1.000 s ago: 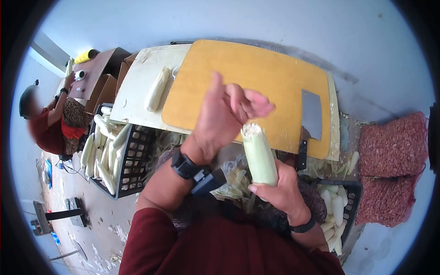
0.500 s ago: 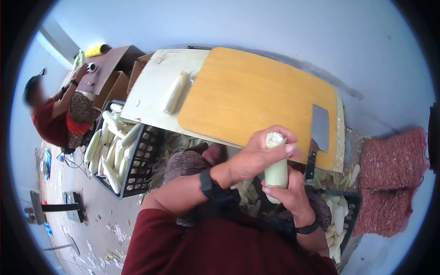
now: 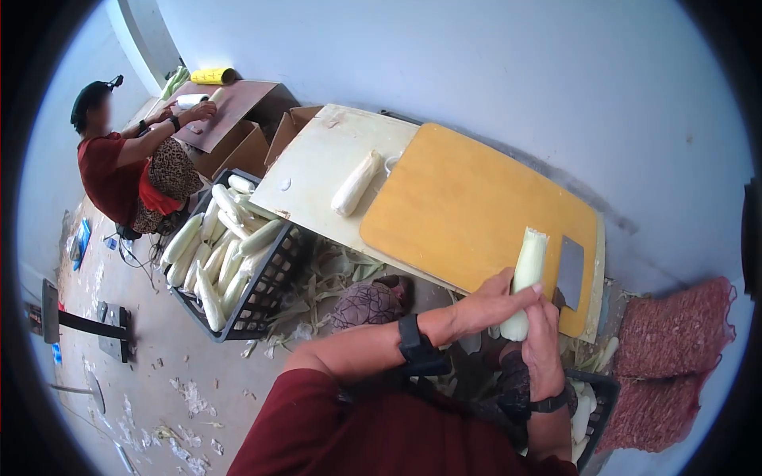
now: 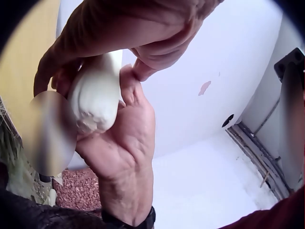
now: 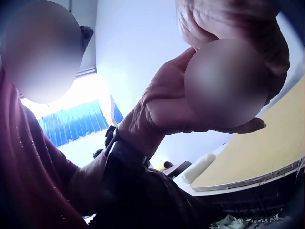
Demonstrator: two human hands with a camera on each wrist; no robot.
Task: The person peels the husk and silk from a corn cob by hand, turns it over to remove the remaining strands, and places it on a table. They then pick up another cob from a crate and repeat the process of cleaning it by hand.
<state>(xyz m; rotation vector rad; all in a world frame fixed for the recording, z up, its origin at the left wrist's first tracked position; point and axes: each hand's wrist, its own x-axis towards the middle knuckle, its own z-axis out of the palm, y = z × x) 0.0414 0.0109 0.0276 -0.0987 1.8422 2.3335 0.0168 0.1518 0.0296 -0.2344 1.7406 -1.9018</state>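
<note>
At the near edge of the board (image 3: 468, 206), 1 corn (image 3: 530, 258) was held nearly upright, apparently part stripped

The left hand (image 3: 484, 306) curled round the corn's middle, thumb across its front, while the right hand (image 3: 544, 345) gripped it lower down. Its top was cut flat and the outer husk looked gone, though a pale layer remained, so peeling seemed unfinished. Husks (image 3: 305, 297) lay loose under the table (image 3: 305, 170), the cleaver (image 3: 570, 270) rested unheld on the board, and 1 cob (image 3: 356, 184) lay on the table; the crate (image 3: 270, 292) full of pale cobs (image 3: 228, 266) suggested much was done
</note>
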